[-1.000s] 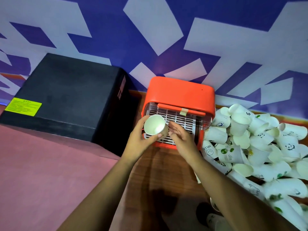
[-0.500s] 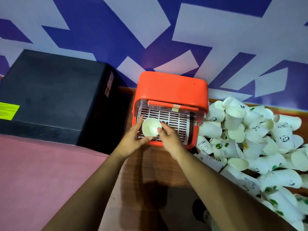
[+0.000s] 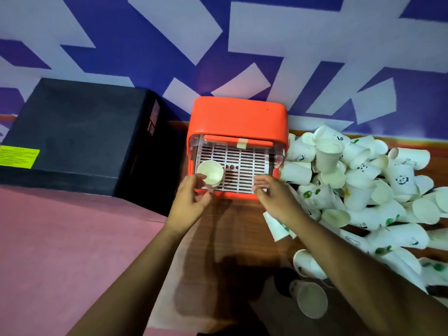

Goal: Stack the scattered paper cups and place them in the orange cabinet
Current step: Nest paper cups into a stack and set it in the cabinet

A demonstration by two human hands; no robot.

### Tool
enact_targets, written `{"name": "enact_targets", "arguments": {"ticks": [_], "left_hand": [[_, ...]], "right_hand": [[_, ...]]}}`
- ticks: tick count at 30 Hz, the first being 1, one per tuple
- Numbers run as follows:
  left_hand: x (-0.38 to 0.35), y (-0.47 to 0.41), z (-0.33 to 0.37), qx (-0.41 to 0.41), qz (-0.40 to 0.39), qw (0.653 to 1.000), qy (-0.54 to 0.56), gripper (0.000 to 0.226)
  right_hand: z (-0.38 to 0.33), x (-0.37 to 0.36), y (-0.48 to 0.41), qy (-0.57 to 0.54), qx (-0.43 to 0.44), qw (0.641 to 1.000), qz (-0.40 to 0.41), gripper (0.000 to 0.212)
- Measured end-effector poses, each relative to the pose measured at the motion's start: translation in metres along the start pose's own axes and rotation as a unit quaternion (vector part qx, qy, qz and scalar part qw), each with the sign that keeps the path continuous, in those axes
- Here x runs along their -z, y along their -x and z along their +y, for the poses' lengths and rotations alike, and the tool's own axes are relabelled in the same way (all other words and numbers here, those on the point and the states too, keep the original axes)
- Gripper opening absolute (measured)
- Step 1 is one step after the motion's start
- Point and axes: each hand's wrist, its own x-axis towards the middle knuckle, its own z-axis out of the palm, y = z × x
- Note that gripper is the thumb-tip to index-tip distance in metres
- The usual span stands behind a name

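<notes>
White paper cup (image 3: 210,172) stands mouth-up on the slatted tray of the orange cabinet (image 3: 238,117), at its 7 o'clock corner. Left hand (image 3: 190,200) grip pinches the rim. Right hand (image 3: 272,196) grip is spread loose at 5 o'clock. Scattered cups (image 3: 363,185) are heaped at 3 o'clock.

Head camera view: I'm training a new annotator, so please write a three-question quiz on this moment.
1. True or false: the paper cup on the slatted tray of the orange cabinet lies on its side.
2. The pile of loose paper cups is: A) left of the cabinet, B) right of the cabinet, C) inside the cabinet.
3. Which hand is at the cup on the tray?

Key: 1. False, it stands mouth up. 2. B. 3. The left hand.
</notes>
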Motion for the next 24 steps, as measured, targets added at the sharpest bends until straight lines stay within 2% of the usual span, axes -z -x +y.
{"name": "enact_targets", "arguments": {"ticks": [4,7,11,14,17,20,24], "left_hand": [[-0.046,0.016,0.023,-0.047,-0.119,0.992,-0.004,0.026],[-0.099,0.014,0.039,-0.113,-0.187,0.974,-0.066,0.036],[-0.169,0.010,0.063,-0.133,-0.254,0.947,-0.145,0.062],[-0.199,0.010,0.066,-0.153,-0.276,0.928,-0.197,0.066],[-0.204,0.013,0.061,-0.184,-0.301,0.909,-0.222,0.059],[-0.202,0.014,0.054,-0.246,-0.323,0.879,-0.252,0.066],[-0.205,0.011,0.052,-0.280,-0.336,0.853,-0.286,0.062]], "right_hand": [[0.058,0.064,0.041,0.127,-0.006,0.991,0.050,0.033],[0.099,0.098,0.062,0.175,-0.021,0.981,0.078,0.039],[0.139,0.119,0.076,0.193,0.013,0.968,0.161,0.046],[0.145,0.124,0.071,0.160,0.007,0.964,0.212,0.057],[0.155,0.123,0.056,0.172,-0.010,0.970,0.172,0.067],[0.168,0.121,0.044,0.180,-0.021,0.977,0.110,0.072],[0.172,0.118,0.033,0.112,-0.007,0.986,0.121,0.061]]}}
